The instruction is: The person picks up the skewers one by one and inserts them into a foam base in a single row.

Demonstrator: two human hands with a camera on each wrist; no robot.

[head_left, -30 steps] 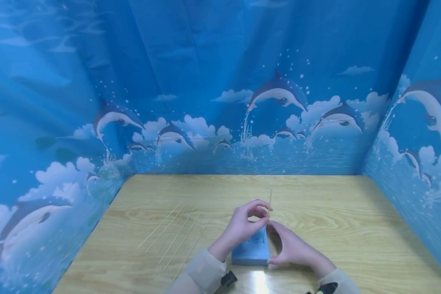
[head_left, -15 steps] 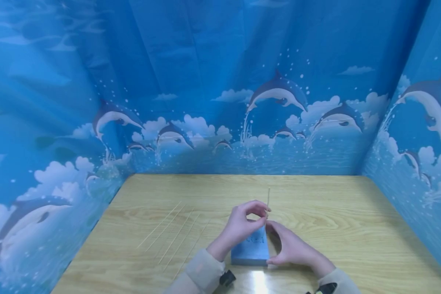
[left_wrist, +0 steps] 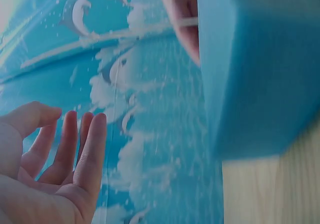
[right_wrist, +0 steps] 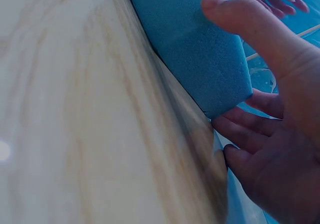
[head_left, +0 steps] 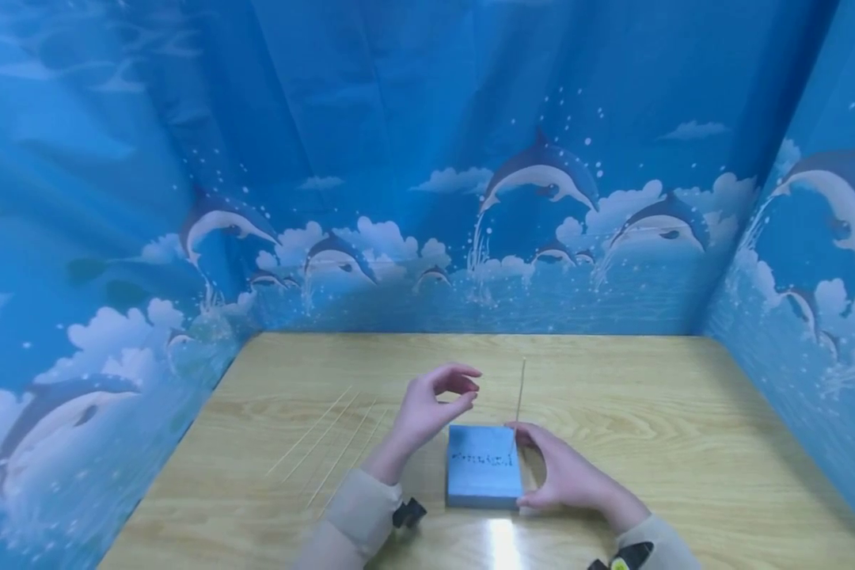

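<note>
A blue foam block (head_left: 479, 484) lies on the table with a row of small dark marks across its top. One thin wooden stick (head_left: 521, 389) stands up, slightly tilted, from the block's right part. My right hand (head_left: 566, 473) holds the block by its right side, thumb at the near corner and fingers at the far one; the thumb presses the foam (right_wrist: 195, 43) in the right wrist view. My left hand (head_left: 427, 405) hovers left of the stick, fingers loosely bent and holding nothing. The left wrist view shows this hand (left_wrist: 60, 169) apart from the block (left_wrist: 260, 78).
Several thin sticks (head_left: 342, 455) lie slanted on the wooden table (head_left: 634, 404), left of the block and close to the left forearm. A blue curtain (head_left: 370, 158) printed with dolphins surrounds the table at the back and sides.
My left hand has let go of the upright stick and moved left, away from the block. The stick stays standing in the foam. The right hand keeps its hold on the block.
</note>
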